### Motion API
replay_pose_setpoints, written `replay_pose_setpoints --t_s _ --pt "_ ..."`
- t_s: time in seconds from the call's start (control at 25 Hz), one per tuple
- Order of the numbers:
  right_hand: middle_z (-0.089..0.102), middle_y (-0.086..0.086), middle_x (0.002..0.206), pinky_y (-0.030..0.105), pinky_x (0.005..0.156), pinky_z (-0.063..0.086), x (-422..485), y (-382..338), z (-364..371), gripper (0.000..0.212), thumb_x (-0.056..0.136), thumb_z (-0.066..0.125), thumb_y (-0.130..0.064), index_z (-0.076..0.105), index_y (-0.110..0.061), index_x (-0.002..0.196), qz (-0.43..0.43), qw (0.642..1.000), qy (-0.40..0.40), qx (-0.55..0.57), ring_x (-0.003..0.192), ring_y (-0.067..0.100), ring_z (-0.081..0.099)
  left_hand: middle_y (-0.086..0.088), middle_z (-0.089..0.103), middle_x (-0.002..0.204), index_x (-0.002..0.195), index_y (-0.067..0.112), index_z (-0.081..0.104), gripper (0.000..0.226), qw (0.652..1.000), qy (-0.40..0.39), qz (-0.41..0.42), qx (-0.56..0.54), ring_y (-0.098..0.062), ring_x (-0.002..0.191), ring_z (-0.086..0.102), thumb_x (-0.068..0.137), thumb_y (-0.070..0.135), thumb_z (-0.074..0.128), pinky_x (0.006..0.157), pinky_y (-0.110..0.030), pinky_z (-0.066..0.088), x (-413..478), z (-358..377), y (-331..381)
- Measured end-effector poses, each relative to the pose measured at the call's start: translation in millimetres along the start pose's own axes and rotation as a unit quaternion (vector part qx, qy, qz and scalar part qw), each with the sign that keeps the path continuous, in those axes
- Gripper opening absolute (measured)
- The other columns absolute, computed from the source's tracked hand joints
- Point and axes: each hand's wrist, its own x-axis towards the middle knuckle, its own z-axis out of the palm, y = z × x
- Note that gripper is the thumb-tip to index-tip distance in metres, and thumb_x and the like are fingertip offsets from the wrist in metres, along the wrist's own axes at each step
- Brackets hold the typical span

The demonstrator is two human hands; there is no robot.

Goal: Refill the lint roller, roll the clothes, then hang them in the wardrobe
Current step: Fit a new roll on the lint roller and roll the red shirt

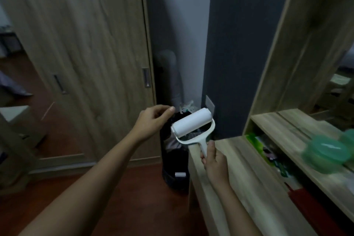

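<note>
A white lint roller (191, 121) with a clean white roll is held up over the corner of a wooden desk (241, 174). My right hand (215, 161) grips its handle from below. My left hand (153, 120) hovers just left of the roll, above a black waste bin (175, 161); its fingers are loosely curled, the thumb points right, and I see nothing in it. The wooden wardrobe (86, 44) stands at the left with its sliding doors closed. No clothes are plainly in view.
The bin stands on the red-brown floor between wardrobe and desk and holds crumpled scraps. A recessed tray (268, 151) in the desk holds green and dark packets. A blurred green container (323, 153) sits on the desk shelf before a mirror.
</note>
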Motion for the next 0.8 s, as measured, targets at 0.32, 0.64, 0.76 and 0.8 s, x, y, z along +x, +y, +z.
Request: replay_pose_setpoints --t_s 0.32,0.64,0.76,0.8 --pt "0.06 0.0 0.056 0.023 0.055 0.045 91 -61 152 0.052 0.09 0.028 -0.05 0.057 -0.022 0.057 -0.021 0.999 0.003 0.046 0.057 0.017 0.059 -0.002 0.07 0.105 0.114 0.012 0.066 0.032 0.991 0.035 0.011 0.126 -0.005 0.087 0.059 0.094 0.033 0.053 0.075 -0.015 0.039 134 -106 -120" --pt "0.057 0.002 0.052 0.027 0.055 0.041 242 -49 236 0.06 0.095 0.027 -0.05 0.059 -0.013 0.059 0.018 0.996 0.05 0.071 0.052 0.016 0.055 -0.016 0.06 0.119 0.129 0.007 0.051 0.04 0.933 -0.085 0.08 0.341 -0.029 0.105 0.058 0.096 0.029 0.044 0.085 -0.033 0.045 295 -89 -231" --pt "0.06 0.005 0.057 0.035 0.062 0.048 322 -54 267 0.06 0.093 0.027 -0.054 0.06 -0.014 0.062 0.01 0.997 0.032 0.076 0.057 0.02 0.058 -0.015 0.054 0.123 0.129 0.007 0.048 0.037 0.885 -0.139 0.112 0.429 -0.028 0.11 0.052 0.097 0.025 0.041 0.088 -0.035 0.045 369 -71 -266" --pt "0.061 0.006 0.061 0.038 0.067 0.05 342 -58 276 0.055 0.095 0.028 -0.05 0.06 -0.018 0.064 0.014 0.996 0.026 0.087 0.061 0.022 0.06 -0.014 0.053 0.123 0.128 0.006 0.048 0.037 0.861 -0.16 0.127 0.466 -0.028 0.111 0.051 0.096 0.023 0.042 0.087 -0.036 0.046 387 -68 -273"
